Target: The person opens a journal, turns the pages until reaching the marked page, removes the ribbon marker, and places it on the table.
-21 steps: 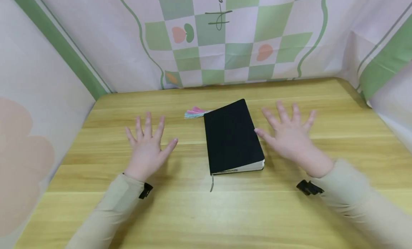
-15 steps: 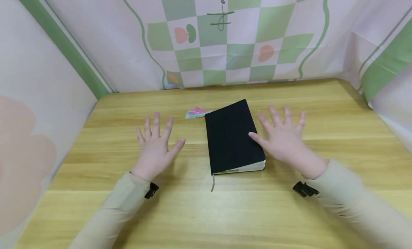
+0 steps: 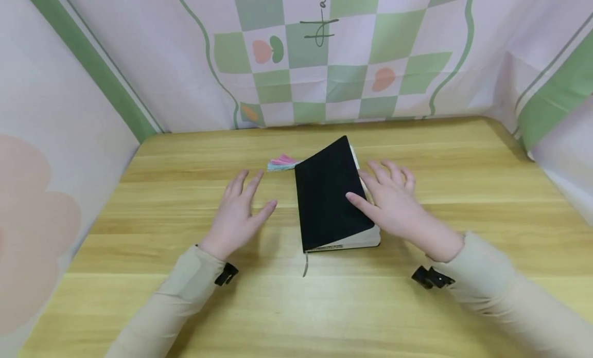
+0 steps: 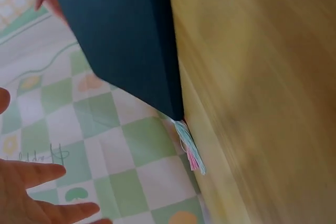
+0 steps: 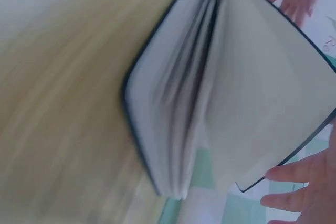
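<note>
A black notebook (image 3: pixel 329 198) lies on the wooden table, its front cover tilted up at the right side. My right hand (image 3: pixel 396 209) pinches that raised edge, thumb on the outside and fingers tucked under it. Seen from the right wrist, the pale inside of the cover (image 5: pixel 273 93) and the spread pages (image 5: pixel 176 129) show, with fingertips at the cover's edge. My left hand (image 3: pixel 233 221) hovers left of the notebook, fingers extended and holding nothing. From the spine's top hangs a pink and blue tassel (image 3: pixel 281 163); a grey ribbon (image 3: pixel 306 265) sticks out below.
The wooden table (image 3: pixel 324 317) spreads around the notebook. Behind it hangs a green and white checked curtain (image 3: pixel 306 80), with more pale fabric (image 3: pixel 60 116) at the left side. Each wrist carries a black strap mount, such as the right one (image 3: pixel 433 277).
Both hands have moved inward toward the notebook. My right hand has taken the cover's right edge and raised it, baring the pages. The left fingers have drawn closer together.
</note>
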Demonstrator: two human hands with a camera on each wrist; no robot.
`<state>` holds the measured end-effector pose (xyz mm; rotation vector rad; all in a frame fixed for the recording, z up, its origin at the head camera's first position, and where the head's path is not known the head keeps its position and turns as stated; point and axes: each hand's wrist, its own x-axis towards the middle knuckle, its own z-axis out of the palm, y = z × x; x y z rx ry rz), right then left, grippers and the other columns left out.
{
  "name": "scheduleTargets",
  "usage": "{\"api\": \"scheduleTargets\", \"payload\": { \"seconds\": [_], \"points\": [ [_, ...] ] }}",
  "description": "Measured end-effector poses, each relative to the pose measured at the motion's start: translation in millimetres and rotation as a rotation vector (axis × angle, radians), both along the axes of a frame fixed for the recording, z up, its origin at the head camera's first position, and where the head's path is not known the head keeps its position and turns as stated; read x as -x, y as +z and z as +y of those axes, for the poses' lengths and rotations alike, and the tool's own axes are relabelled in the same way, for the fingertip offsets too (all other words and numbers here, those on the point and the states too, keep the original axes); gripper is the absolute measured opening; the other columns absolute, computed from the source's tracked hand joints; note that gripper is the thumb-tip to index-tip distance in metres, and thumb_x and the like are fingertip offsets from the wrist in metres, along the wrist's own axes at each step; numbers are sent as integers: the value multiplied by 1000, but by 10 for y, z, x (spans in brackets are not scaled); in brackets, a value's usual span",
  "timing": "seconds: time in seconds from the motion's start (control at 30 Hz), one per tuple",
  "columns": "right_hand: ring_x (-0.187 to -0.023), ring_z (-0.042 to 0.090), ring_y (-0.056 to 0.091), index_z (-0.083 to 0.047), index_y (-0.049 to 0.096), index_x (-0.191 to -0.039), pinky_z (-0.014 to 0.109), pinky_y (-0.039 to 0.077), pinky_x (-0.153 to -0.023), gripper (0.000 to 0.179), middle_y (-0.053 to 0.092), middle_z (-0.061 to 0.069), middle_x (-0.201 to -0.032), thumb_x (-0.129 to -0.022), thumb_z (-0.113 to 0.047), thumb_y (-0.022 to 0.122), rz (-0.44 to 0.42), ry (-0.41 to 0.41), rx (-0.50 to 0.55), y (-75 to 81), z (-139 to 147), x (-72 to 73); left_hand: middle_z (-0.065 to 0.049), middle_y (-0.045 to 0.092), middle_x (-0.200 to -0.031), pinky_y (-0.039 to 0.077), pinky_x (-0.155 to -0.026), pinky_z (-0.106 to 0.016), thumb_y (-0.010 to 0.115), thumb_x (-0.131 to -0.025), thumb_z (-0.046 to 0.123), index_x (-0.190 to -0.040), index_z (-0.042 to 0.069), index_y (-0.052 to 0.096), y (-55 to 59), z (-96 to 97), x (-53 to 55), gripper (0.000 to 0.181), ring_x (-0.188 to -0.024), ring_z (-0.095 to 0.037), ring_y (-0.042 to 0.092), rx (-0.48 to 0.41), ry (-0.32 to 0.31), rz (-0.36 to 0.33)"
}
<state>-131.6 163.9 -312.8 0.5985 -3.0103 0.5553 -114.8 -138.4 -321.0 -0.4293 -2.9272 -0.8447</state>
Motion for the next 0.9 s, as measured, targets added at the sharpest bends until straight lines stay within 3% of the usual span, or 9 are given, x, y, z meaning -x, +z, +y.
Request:
{"api": "scheduleTargets", "payload": {
  "seconds": [0.23,0.33,0.43,0.5,0.7,0.9],
  "points": [
    [-135,44,23,-4,26,-149,62,14,-107,67,28,23,-150,-101,-51,25,-3,177,184,76,-208,-65,-17,29,-150,30,-108,-54,52,-97,31,-147,6,30,54,-43,10,60,-137,-36,30,-295,-42,-86],
    [-136,45,23,-9,19,-152,66,15,-107,70,26,24,-150,-100,-55,22,-19,207,166,83,-318,-73,-16,31,-149,33,-107,-52,51,-98,23,-146,6,31,79,-65,16,55,-135,-34,33,-453,-60,-142],
    [-138,49,18,-16,13,-153,72,5,-105,68,22,24,-152,-99,-56,26,-39,197,91,88,-430,-70,-14,34,-148,35,-106,-51,49,-99,20,-146,7,33,101,-86,28,51,-134,-32,37,-565,-58,-188],
    [-137,50,19,-19,11,-153,74,4,-103,67,21,25,-152,-99,-53,31,-52,203,65,80,-502,-67,-14,37,-146,37,-105,-50,48,-100,19,-145,7,34,124,-89,37,49,-132,-31,39,-620,-70,-211],
    [-133,49,30,-23,7,-154,69,24,-102,69,14,27,-153,-98,-50,38,-159,256,56,-29,-681,-74,-18,39,-142,45,-99,-46,44,-101,17,-144,3,33,175,-93,42,47,-130,-35,41,-773,-111,-287],
    [-141,44,16,-38,3,-151,75,17,-99,70,6,17,-158,-94,-61,37,-337,257,0,-129,-786,-89,-21,39,-140,52,-88,-42,43,-101,18,-144,2,29,149,-171,48,48,-126,-35,44,-827,-96,-348]
  ]
}}
